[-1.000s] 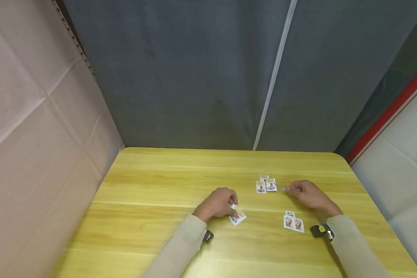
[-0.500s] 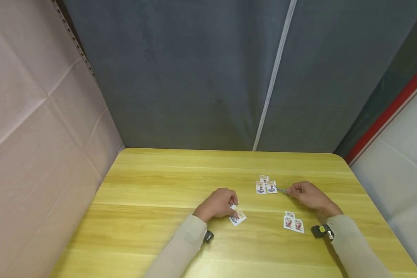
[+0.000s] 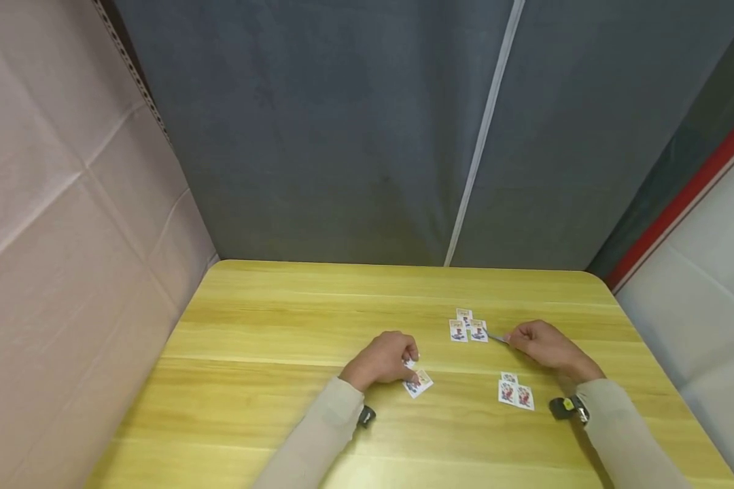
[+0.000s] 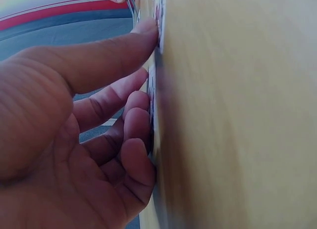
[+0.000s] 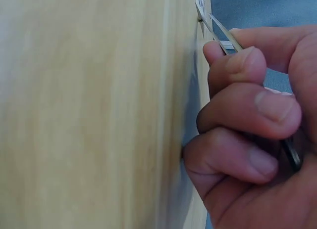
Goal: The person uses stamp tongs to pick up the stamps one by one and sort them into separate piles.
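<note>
On the yellow wooden table [image 3: 281, 326], my left hand [image 3: 382, 360] rests with curled fingers, thumb and fingertips pinching a small pile of picture stamps [image 3: 418, 383]. The left wrist view shows the thumb [image 4: 114, 46] and fingers pressing those stamps [image 4: 153, 83] against the wood. My right hand [image 3: 541, 344] grips thin metal tweezers [image 3: 496, 336]. Their tip touches the right edge of a far group of three stamps [image 3: 467, 329]. The tweezers [image 5: 221, 35] run between thumb and fingers [image 5: 247, 115] in the right wrist view. Three more stamps [image 3: 516, 392] lie in front of the right wrist.
A grey curtain [image 3: 367, 136] hangs behind the table's far edge. A pinkish wall [image 3: 49, 204] runs along the left, and a panel with a red stripe [image 3: 691, 197] stands at the right. Bare tabletop spreads to the left of my hands.
Almost nothing has moved. The right hand's tweezers have edged slightly toward the far group of stamps; the left hand stays on its pile.
</note>
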